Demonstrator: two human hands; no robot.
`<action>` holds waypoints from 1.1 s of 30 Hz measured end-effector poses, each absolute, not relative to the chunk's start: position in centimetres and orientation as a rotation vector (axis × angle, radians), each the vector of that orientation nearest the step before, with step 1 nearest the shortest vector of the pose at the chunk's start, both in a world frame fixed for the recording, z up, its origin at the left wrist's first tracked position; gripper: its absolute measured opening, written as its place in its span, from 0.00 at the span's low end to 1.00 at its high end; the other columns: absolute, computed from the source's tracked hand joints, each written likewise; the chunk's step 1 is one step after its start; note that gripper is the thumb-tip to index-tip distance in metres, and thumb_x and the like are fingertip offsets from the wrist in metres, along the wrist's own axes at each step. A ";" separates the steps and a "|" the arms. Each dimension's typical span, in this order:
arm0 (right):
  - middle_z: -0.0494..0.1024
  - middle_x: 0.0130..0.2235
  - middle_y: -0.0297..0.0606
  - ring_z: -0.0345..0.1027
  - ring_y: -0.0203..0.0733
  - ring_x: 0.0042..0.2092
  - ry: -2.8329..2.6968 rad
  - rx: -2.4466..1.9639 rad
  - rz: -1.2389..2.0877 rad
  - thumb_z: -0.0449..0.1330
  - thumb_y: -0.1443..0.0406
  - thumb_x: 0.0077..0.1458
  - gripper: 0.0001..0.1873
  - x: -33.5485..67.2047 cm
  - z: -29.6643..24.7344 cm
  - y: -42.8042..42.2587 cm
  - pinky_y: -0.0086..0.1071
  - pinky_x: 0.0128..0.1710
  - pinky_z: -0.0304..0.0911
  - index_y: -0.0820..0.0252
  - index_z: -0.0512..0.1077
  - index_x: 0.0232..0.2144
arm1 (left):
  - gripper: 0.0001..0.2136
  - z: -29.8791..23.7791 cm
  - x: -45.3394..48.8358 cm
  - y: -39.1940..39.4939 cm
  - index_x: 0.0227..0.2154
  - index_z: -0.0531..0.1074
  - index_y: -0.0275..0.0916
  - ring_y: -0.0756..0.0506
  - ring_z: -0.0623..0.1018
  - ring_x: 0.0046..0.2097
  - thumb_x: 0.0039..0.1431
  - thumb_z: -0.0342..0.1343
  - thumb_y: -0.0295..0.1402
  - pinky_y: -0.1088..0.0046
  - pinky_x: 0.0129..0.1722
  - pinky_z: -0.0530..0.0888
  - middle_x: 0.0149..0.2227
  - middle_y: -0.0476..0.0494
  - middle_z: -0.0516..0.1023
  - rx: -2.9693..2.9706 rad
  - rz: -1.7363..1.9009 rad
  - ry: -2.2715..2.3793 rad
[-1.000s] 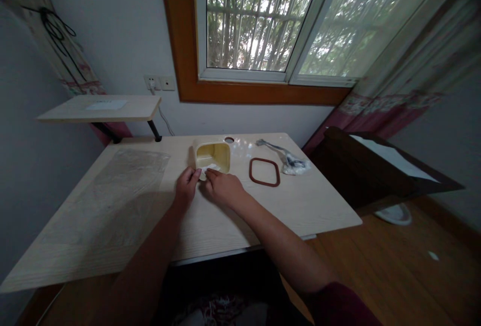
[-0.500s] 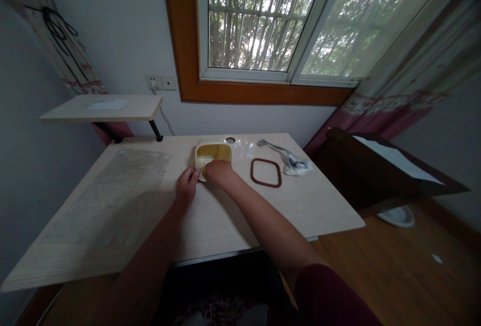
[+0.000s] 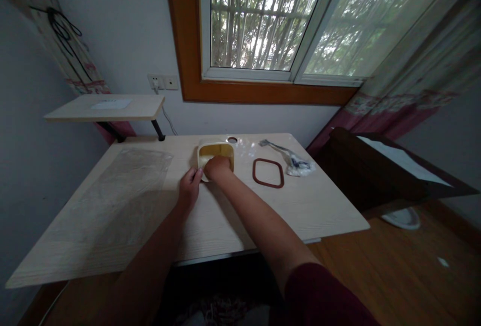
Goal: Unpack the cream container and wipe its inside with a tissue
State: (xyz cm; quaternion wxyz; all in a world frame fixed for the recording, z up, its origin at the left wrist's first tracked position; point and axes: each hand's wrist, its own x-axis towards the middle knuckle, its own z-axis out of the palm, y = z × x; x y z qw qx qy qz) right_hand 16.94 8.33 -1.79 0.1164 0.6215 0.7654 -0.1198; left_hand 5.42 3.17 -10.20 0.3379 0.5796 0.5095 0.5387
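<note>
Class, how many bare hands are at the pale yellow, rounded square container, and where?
2: the left hand at the near left corner of the container; the right hand reaching inside, fingertips hidden.

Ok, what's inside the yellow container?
The right hand is inside the yellow container, with the far inner wall showing beyond it. That hand hides its own fingertips and whatever lies beneath, so I can't tell whether anything is held there.

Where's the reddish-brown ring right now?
In the head view, the reddish-brown ring lies on the table, right of the yellow container and left of the clear bag.
</note>
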 end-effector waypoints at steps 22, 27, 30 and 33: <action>0.80 0.53 0.57 0.76 0.55 0.54 2.442 1.719 -0.358 0.51 0.61 0.66 0.22 17.6 -2.8 9.5 0.39 0.50 0.71 0.67 0.77 0.53 | 0.19 -9.9 5.6 3.6 0.28 0.66 0.43 0.45 0.71 0.31 0.65 0.49 0.53 0.71 0.30 0.68 0.25 0.48 0.68 1.368 1.456 1.294; 0.78 0.55 0.55 0.76 0.53 0.54 2.498 1.714 -0.380 0.50 0.61 0.68 0.23 18.1 -3.3 9.2 0.39 0.50 0.70 0.64 0.70 0.59 | 0.19 -10.0 5.6 3.6 0.27 0.63 0.43 0.47 0.70 0.30 0.64 0.50 0.52 0.72 0.29 0.67 0.25 0.49 0.67 1.384 1.447 1.279; 0.78 0.56 0.54 0.75 0.51 0.55 2.536 1.714 -0.378 0.50 0.62 0.68 0.24 18.4 -3.6 9.0 0.37 0.50 0.70 0.63 0.66 0.62 | 0.18 -10.1 5.6 3.6 0.26 0.61 0.42 0.47 0.68 0.29 0.65 0.50 0.50 0.73 0.29 0.66 0.25 0.50 0.65 1.427 1.437 1.277; 0.78 0.56 0.53 0.75 0.51 0.55 2.546 1.714 -0.376 0.49 0.60 0.69 0.24 18.5 -3.8 9.0 0.37 0.50 0.70 0.62 0.66 0.62 | 0.18 -10.1 5.5 3.5 0.26 0.61 0.42 0.48 0.67 0.29 0.65 0.50 0.50 0.73 0.29 0.64 0.25 0.51 0.63 1.460 1.418 1.293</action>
